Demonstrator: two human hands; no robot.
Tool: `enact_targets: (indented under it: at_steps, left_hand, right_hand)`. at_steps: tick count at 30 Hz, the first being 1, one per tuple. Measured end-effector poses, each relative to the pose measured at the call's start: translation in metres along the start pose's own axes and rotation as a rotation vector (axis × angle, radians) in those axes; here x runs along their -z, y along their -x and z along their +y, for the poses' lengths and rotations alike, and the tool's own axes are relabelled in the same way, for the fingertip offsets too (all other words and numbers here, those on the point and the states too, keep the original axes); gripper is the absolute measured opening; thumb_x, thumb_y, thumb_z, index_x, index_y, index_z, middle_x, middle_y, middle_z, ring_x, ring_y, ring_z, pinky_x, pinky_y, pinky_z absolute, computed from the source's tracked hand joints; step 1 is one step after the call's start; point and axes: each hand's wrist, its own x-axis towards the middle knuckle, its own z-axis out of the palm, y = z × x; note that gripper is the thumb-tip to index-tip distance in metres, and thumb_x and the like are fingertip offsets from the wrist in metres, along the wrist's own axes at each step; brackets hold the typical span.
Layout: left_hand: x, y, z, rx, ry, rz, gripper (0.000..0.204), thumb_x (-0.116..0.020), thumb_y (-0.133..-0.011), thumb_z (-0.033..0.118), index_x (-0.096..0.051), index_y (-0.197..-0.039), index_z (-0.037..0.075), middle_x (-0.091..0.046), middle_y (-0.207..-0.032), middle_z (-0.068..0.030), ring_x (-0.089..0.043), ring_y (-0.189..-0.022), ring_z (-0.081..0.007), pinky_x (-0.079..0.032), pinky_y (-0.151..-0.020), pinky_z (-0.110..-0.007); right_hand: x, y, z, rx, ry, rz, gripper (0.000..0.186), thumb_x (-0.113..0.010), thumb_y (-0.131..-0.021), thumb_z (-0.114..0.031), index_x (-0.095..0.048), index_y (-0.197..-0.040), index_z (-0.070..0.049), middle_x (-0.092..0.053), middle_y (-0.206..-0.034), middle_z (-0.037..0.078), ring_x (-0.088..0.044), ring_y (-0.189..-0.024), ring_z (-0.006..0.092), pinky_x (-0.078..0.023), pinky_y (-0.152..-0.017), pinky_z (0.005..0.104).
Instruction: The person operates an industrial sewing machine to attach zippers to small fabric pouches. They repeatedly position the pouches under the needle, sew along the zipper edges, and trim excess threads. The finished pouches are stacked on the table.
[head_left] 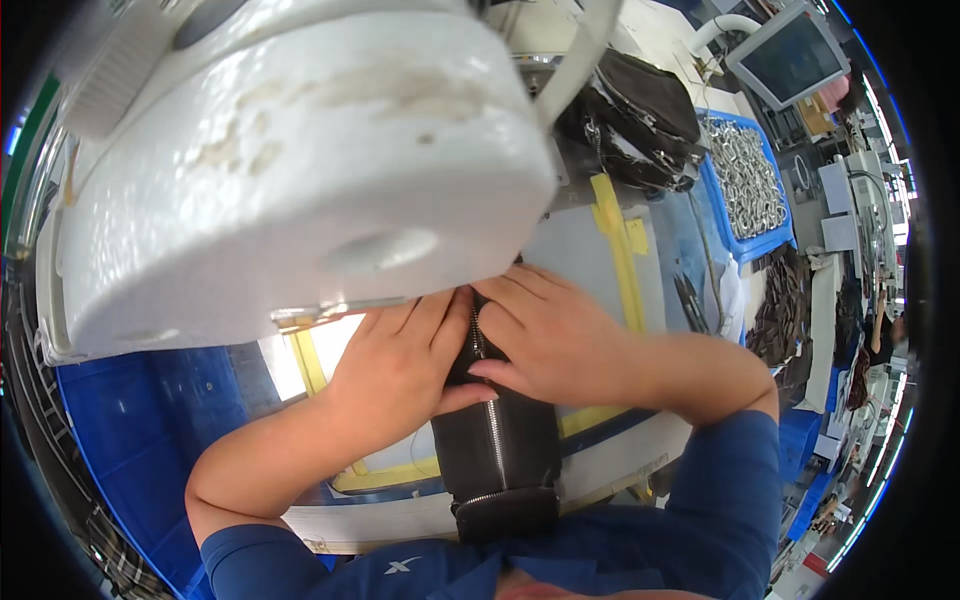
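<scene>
By the white machine head (330, 170), the left hand (400, 360) and right hand (548, 340) flanked the zipper (494, 430) of a black bag (528, 445) across the desk edge (620, 466) (whether either grip was clamped, I couldn't tell), where uneven pressure could skew it.

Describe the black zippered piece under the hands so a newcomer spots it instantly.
Find the white machine at upper left. Below its right end, the left hand and right hand rest on a long black piece. Unlike the bulky black bag at upper right, it is narrow, with a silver zipper down its middle.
</scene>
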Motion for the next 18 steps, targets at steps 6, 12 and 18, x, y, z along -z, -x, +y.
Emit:
enact_targets:
  at_steps: [6, 12, 18]
  left_hand:
    - [-0.0006, -0.0019, -0.0002, 0.017, 0.034, -0.020, 0.098, -0.089, -0.069, 0.052, -0.058, -0.138, -0.010, -0.056, -0.143, -0.0274, -0.057, -0.126, -0.0454, -0.047, -0.112, -0.052]
    - [0.0003, -0.0009, 0.0006, 0.004, 0.007, -0.022, 0.100, -0.089, -0.069, 0.052, -0.057, -0.139, -0.011, -0.055, -0.145, -0.0283, -0.056, -0.128, -0.0456, -0.046, -0.113, -0.052]
    - [-0.0027, 0.0010, -0.0003, -0.010, -0.005, 0.010, 0.102, -0.089, -0.068, 0.054, -0.056, -0.140, -0.011, -0.055, -0.145, -0.0299, -0.057, -0.128, -0.0466, -0.046, -0.112, -0.053]
  right_hand:
    - [0.0030, 0.0015, 0.0033, 0.013, -0.012, -0.020, 0.062, -0.080, -0.087, -0.035, -0.060, -0.125, 0.010, -0.058, -0.144, 0.029, -0.057, -0.135, 0.0408, -0.045, -0.117, 0.0470]
    - [0.0006, 0.0002, 0.0037, 0.025, -0.026, 0.025, 0.061, -0.081, -0.086, -0.035, -0.061, -0.124, 0.009, -0.059, -0.143, 0.028, -0.058, -0.134, 0.0406, -0.046, -0.117, 0.0455]
    - [-0.0009, 0.0026, 0.0041, -0.023, -0.088, 0.022, 0.065, -0.082, -0.086, -0.035, -0.059, -0.126, 0.010, -0.057, -0.144, 0.030, -0.057, -0.135, 0.0424, -0.045, -0.117, 0.0462]
